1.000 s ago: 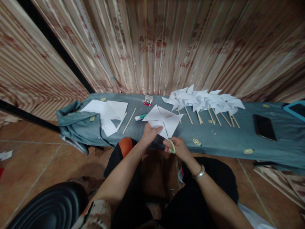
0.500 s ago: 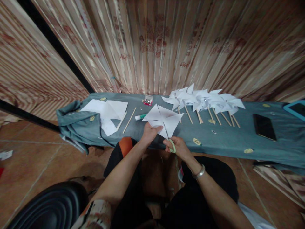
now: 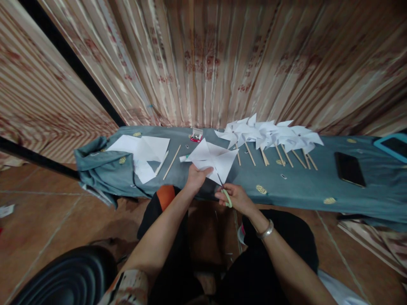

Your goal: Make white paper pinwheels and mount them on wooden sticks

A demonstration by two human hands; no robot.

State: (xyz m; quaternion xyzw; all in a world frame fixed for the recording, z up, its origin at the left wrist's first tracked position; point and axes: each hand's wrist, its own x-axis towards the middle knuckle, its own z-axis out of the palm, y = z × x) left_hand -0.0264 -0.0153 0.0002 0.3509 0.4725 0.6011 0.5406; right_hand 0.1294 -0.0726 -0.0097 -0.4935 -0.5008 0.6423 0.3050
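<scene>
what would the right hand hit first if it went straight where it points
Probably the white paper held by the left hand: the right hand aims its scissors at the sheet's near edge, blades seemingly there now, though depth is unclear.

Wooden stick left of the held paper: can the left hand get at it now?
Probably yes: the wooden stick lies uncovered on the cloth just left of the left hand, nothing between them. That hand is full, pinching the paper sheet, so it must let go first.
</scene>
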